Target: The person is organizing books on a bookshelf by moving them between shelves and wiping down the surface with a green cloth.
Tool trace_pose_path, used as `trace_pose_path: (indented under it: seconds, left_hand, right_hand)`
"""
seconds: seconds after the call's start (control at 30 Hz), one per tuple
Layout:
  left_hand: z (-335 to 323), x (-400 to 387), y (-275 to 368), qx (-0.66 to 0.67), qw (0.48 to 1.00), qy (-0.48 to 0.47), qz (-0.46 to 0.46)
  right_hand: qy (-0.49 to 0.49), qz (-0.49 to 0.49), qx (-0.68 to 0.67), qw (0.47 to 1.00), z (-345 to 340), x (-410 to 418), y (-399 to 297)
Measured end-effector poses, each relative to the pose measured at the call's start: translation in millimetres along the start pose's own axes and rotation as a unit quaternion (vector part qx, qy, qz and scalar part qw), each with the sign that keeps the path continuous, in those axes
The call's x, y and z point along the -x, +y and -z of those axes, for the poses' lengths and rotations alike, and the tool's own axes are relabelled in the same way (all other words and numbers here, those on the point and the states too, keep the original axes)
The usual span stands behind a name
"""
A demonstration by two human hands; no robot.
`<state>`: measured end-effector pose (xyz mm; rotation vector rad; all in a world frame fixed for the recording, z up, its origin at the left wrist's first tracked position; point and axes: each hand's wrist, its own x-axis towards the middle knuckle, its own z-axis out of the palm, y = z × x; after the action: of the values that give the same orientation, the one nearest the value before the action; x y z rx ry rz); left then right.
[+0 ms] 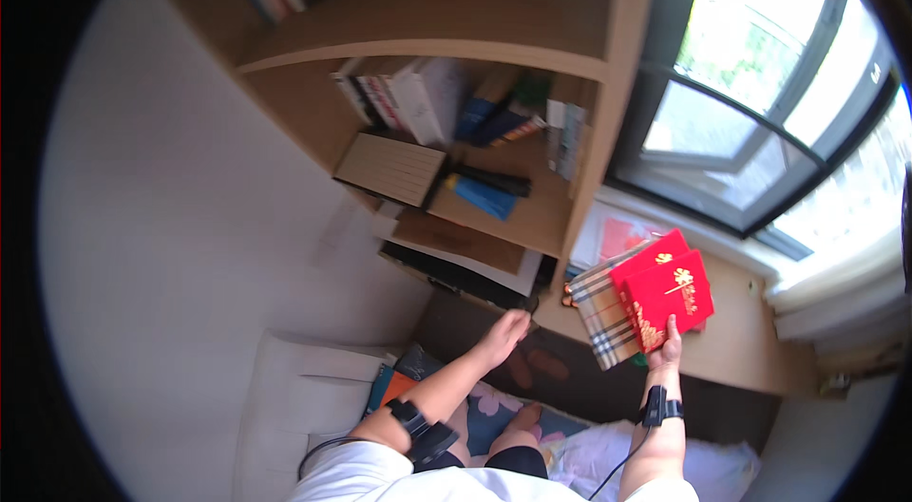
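Note:
My right hand (665, 352) holds red booklets or folders (670, 295) with gold print, the thumb on the front one. They fan out over a beige plaid item (605, 317) with black and white stripes, above the wooden desktop; whether the hand grips that item too, I cannot tell. My left hand (507, 337), its fingers curled, is near the front edge of the desk and the black tray or drawer (456, 281) under the shelf. Whether it holds anything is hidden by the curled fingers. Brown and white papers (463, 238) lie above that black tray.
A wooden bookshelf (427, 49) with books (420, 99), a beige ribbed box (392, 163) and a blue-and-yellow packet (481, 196) rises ahead. An open dark-framed window (748, 124) and curtain (833, 317) are at the right. A bed headboard (320, 374) stands left, bedding (605, 456) below.

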<state>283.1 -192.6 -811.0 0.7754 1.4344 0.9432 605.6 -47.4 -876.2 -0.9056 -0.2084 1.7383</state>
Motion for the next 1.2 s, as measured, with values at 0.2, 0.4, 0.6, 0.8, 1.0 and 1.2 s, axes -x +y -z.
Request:
trace_pose_path:
  seconds: [0.2, 0.4, 0.6, 0.8, 1.0, 1.2]
  left_hand:
    - [76, 104, -56, -0.084, 0.966, 0.170, 0.177]
    - [131, 104, -60, -0.053, 0.954, 0.268, 0.121]
    - [183, -29, 48, -0.001, 0.921, 0.317, -0.226]
    - [199, -106, 198, -0.056, 0.831, 0.508, -0.220]
    - [218, -170, 233, -0.033, 0.828, 0.546, -0.121]
    - [232, -192, 205, -0.105, 0.726, 0.588, -0.341]
  right_hand:
    - [0.168, -0.063, 0.429, 0.885, -32, -66, 7]
    - [-0.152, 0.216, 0.312, 0.913, -225, 37, -13]
    - [-0.217, 0.608, 0.363, 0.672, -444, 123, -65]
    - [-0.048, 0.650, 0.363, 0.666, -458, 104, -53]
    - [-0.006, 0.601, 0.315, 0.734, -455, 117, -56]
    - [0.022, 0.602, 0.312, 0.735, -452, 111, -60]
